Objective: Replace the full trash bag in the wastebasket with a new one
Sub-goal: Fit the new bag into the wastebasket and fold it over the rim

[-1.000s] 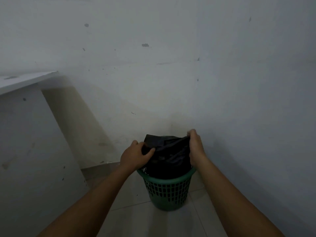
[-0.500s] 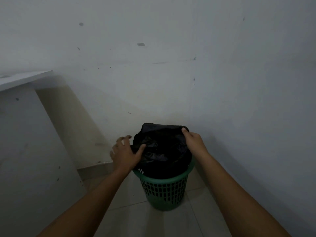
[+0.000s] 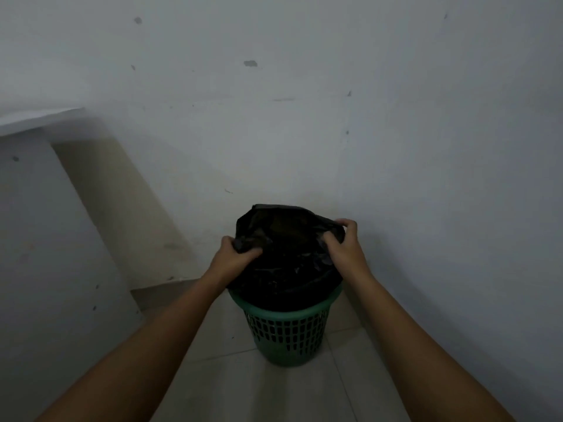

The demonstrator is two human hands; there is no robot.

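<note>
The black bag [image 3: 286, 263] sits in the green basket [image 3: 288, 333], which stands on the floor [image 3: 243, 388] in a corner, its top bunched up above the rim. Both hands hold it: the left hand [image 3: 234, 257] has its grip closed on a gathered fold at the left edge, the right hand [image 3: 342, 245] closed on the right edge.

Risks, as I judge them:
- The film may tear if the load is heavy and pulled by two small folds.
- The light basket could lift with the bag, since neither hand steadies it.
- The mouth looks partly open, though the dim light makes that uncertain; tilting could spill the contents.
</note>
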